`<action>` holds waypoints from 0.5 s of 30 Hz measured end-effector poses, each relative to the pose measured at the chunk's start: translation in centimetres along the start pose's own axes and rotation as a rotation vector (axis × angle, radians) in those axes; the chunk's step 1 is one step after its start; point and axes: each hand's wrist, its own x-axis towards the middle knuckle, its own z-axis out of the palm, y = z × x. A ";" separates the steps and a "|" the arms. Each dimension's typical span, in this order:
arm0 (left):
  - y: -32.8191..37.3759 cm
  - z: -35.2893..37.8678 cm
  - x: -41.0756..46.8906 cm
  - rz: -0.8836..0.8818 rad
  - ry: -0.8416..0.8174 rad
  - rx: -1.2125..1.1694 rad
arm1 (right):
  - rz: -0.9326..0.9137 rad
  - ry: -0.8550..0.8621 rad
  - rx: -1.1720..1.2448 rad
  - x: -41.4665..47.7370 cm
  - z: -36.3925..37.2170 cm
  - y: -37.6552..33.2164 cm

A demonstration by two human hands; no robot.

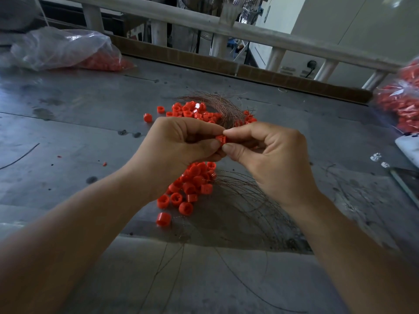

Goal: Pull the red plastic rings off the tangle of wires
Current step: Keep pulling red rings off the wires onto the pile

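Observation:
A tangle of thin copper wires (pixel 244 200) lies across the grey metal table (pixel 79 123), with more strands arching behind my hands. Between my hands sits one red plastic ring (pixel 221 139), raised above the table. My left hand (pixel 181 143) pinches it from the left with thumb and fingers. My right hand (pixel 269 152) pinches the same ring from the right between thumb and forefinger. Loose red rings are heaped below my hands (pixel 192 186) and spread beyond them (pixel 192 111). How the wire runs through the held ring is hidden by my fingers.
A clear bag of red rings (pixel 68 51) lies at the back left, another bag (pixel 399 103) at the right edge. A white object (pixel 408 146) and small white parts (pixel 377 158) sit at the right. A white railing (pixel 226 26) runs behind the table.

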 end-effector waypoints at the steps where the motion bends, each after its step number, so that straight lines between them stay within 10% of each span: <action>1: 0.0 0.0 0.0 0.003 0.000 0.010 | -0.002 0.003 -0.005 0.0 0.0 0.0; 15: 0.2 -0.1 -0.1 -0.023 -0.008 0.011 | -0.026 0.009 0.005 -0.3 0.2 0.2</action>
